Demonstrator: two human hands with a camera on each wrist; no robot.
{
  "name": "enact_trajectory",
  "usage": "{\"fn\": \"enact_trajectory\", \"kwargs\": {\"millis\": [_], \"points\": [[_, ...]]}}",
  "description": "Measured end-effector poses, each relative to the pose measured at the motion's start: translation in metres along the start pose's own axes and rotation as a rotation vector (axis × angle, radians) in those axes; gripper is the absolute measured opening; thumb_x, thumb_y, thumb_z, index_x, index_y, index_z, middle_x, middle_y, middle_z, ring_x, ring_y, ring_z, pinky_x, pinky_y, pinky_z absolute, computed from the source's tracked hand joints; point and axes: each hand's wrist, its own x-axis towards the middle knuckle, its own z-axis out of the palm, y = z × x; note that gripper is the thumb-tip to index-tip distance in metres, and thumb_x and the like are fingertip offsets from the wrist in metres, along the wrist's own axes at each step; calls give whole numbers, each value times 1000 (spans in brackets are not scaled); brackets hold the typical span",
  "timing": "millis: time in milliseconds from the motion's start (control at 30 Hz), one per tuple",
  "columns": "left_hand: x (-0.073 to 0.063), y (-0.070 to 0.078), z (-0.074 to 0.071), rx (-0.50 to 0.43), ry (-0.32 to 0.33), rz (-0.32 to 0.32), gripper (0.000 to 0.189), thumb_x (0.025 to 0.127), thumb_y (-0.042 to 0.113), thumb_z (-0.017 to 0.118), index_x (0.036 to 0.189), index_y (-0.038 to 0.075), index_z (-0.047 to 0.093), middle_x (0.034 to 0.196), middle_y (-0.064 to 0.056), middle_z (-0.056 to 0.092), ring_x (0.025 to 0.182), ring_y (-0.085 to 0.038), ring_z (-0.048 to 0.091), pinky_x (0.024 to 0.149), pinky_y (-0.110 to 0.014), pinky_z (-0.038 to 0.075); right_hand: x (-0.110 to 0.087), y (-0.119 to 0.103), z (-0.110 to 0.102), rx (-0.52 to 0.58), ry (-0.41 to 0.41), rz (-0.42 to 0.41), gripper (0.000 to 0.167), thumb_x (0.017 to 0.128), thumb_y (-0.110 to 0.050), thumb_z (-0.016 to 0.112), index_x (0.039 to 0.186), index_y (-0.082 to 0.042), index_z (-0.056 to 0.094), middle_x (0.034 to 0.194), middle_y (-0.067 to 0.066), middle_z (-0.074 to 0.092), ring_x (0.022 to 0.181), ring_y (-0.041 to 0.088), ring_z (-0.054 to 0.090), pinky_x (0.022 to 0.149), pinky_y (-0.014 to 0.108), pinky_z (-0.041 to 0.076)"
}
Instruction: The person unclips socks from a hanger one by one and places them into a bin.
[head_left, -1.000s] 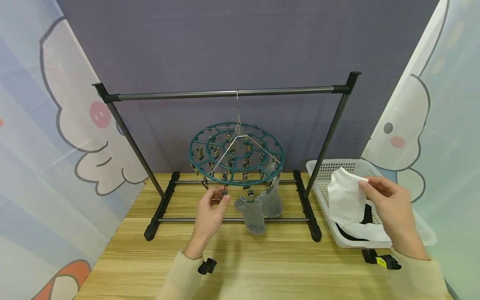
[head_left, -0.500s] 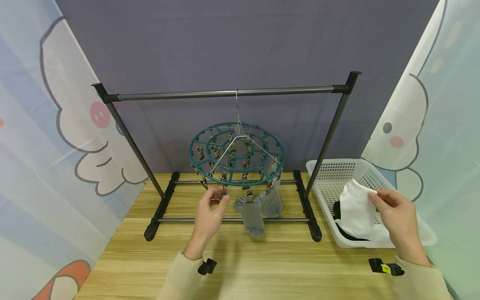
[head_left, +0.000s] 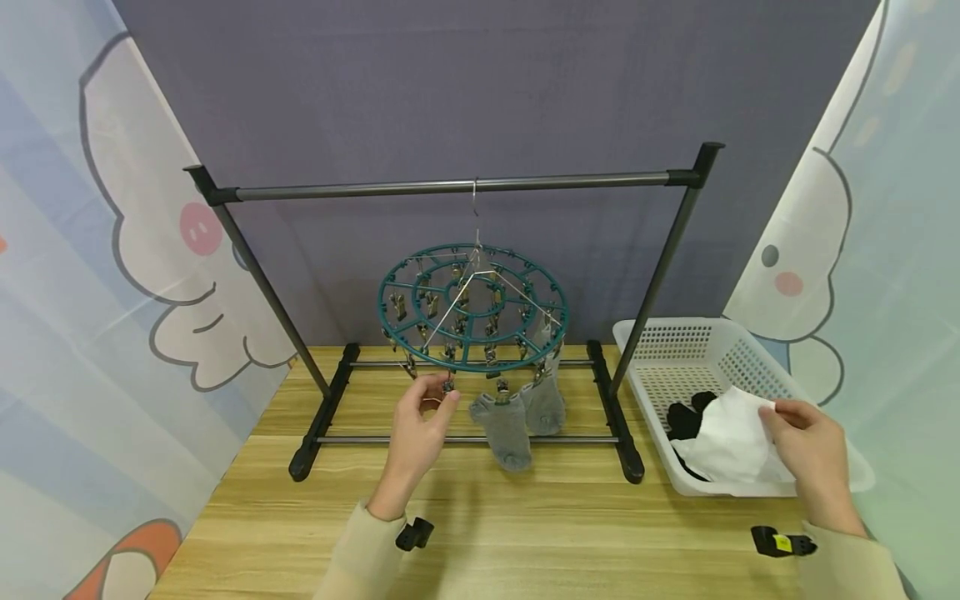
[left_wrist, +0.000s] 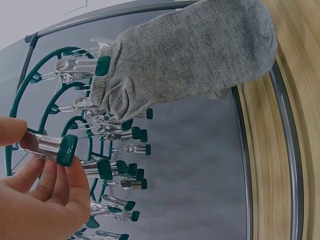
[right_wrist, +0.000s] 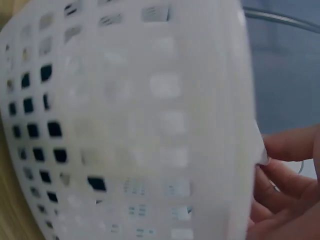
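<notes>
A round green drying hanger (head_left: 465, 367) with several metal clips hangs from a rack. My left hand (head_left: 417, 429) pinches one metal clip (left_wrist: 45, 145) with green tips at the hanger's front edge. In the left wrist view that clip has nothing in its jaws. Beside it, gray socks (head_left: 507, 433) hang from other clips. Over the white basket (head_left: 678, 333) at the right, my right hand (head_left: 813, 450) pinches the edge of a white sock (head_left: 731, 433). The sock's lower part lies against the basket's contents. The basket wall hides most of it in the right wrist view.
A dark metal rack (head_left: 360, 190) stands on the wooden table (head_left: 540, 533), its feet spread left and right. Black socks (head_left: 684, 419) lie in the basket. A gray cloth (head_left: 600, 83) hangs behind, with patterned curtains on both sides.
My right hand has moved right and down, lowering the white sock into the basket and uncovering more of the black socks. The left hand stays on its clip.
</notes>
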Motion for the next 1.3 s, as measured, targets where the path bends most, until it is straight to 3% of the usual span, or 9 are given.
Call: {"fn": "enact_trajectory", "kwargs": {"millis": [100, 300, 467, 567, 700, 833, 1033, 1300], "points": [[0, 0, 0, 2, 0, 9, 26, 101, 13, 66, 124, 2, 66, 114, -12, 67, 97, -23, 61, 89, -37, 53, 1, 5, -2, -35, 1, -23, 55, 105, -32, 52, 142, 8, 50, 120, 21, 61, 72, -5, 49, 57, 18, 45], [-1, 1, -1, 9, -3, 13, 26, 101, 13, 66, 125, 3, 66, 110, -12, 66, 96, -23, 61, 88, -37, 53, 2, 4, 0, -59, 92, -49, 42, 103, -23, 56, 133, 6, 60, 101, 9, 67, 70, -9, 46, 56, 16, 44], [-1, -1, -2, 8, -3, 10, 26, 100, 13, 67, 125, 4, 67, 111, -17, 66, 96, -24, 61, 89, -38, 53, -4, -8, 6, -60, 122, -117, 37, 101, -21, 59, 126, 5, 66, 109, 21, 68, 73, -7, 45, 56, 15, 42], [-1, -2, -2, 9, -2, 10, 26, 100, 14, 67, 124, 4, 67, 111, -18, 66, 96, -24, 61, 89, -38, 53, -10, -18, 9, -46, 118, -154, 37, 101, -24, 61, 126, 3, 67, 102, 9, 70, 76, -9, 45, 58, 15, 42], [-1, 0, -3, 12, 0, 14, 27, 100, 14, 67, 125, 4, 67, 109, -14, 66, 96, -23, 61, 89, -38, 53, -19, -37, 11, 18, 102, -231, 38, 101, -28, 63, 125, 1, 68, 93, -23, 60, 80, -12, 49, 63, 14, 43], [-1, 2, -4, 14, 0, 11, 27, 101, 14, 66, 125, 3, 66, 108, -10, 66, 96, -23, 61, 89, -37, 53, -31, -55, 15, 79, 57, -347, 37, 101, -29, 65, 124, 0, 69, 95, -34, 56, 88, -13, 53, 69, 11, 43], [-1, 3, -5, 8, -2, 6, 27, 101, 14, 66, 125, 2, 66, 107, -10, 65, 96, -23, 61, 89, -37, 53, -46, -77, 29, 131, -22, -487, 34, 102, -27, 65, 125, -2, 69, 108, -28, 60, 95, -13, 56, 76, 10, 44], [-2, 3, -6, 4, -5, 3, 26, 101, 14, 66, 125, 3, 66, 106, -10, 65, 95, -23, 60, 88, -37, 53, -55, -94, 55, 230, -90, -569, 29, 100, -20, 68, 121, 0, 70, 111, -19, 64, 97, -7, 62, 82, 9, 47]]}}
